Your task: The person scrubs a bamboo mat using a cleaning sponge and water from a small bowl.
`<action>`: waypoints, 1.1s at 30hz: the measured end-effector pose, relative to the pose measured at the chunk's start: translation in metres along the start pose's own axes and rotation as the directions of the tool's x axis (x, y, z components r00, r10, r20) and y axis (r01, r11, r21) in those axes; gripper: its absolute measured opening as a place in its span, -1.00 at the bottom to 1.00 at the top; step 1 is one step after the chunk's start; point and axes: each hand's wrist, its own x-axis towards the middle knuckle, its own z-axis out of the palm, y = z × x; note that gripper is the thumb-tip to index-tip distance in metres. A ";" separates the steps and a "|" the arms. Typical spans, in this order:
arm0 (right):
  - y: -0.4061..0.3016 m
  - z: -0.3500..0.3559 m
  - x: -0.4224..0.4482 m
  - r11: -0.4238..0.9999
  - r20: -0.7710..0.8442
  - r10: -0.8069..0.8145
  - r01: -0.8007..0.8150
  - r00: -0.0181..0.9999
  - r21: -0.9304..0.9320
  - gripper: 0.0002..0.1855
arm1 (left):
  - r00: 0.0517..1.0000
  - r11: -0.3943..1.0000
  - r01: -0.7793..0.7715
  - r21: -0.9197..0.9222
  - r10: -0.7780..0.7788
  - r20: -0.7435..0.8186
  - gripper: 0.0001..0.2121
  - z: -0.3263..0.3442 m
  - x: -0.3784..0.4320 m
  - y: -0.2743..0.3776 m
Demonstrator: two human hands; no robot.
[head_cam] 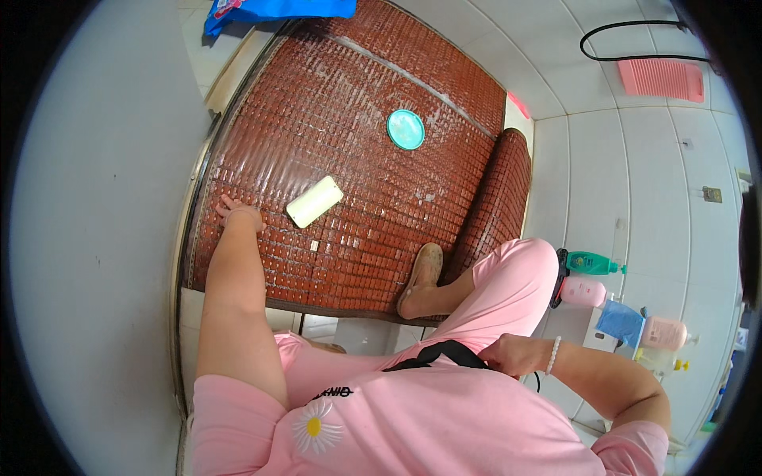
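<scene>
My left hand (239, 215) rests with its fingers spread on a wet, reddish-brown tile-like mat (357, 238), near the mat's left edge. Just right of that hand lies a pale yellow-green rectangular block (314, 202), with a tiny pale piece (314, 245) below it. A round turquoise lid or shallow dish (406, 129) is on the mat farther up. At my lap, my right hand (509, 355) has curled fingers around or against a black strap (443, 355); how firmly it grips is partly hidden. One end of the mat is rolled up (497, 196) along the right side.
White tiled wall (547, 178) borders the mat on the right, with pump bottles (589, 263) on a rack, a blue cloth (620, 323) and a pink washboard (662, 80). A black hose (643, 58) loops above it. A blue bag (286, 10) lies at top left, beyond the door track.
</scene>
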 end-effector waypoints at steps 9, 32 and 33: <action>0.039 0.004 -0.002 0.878 0.346 -0.030 -0.141 0.938 0.458 -0.70 | 0.992 0.999 0.019 -0.048 -0.013 0.124 -0.03 -0.009 -0.007 0.006; -0.012 -0.088 0.018 0.816 -0.139 0.082 -0.147 0.987 -0.559 -0.58 | 0.992 0.990 -0.128 -0.051 0.129 0.016 -0.22 -0.036 -0.078 -0.012; -0.061 -0.118 0.041 0.700 -0.320 0.256 -0.404 0.912 -0.589 -0.64 | 0.989 0.976 -0.131 -0.173 0.140 0.043 -0.21 -0.048 -0.107 -0.025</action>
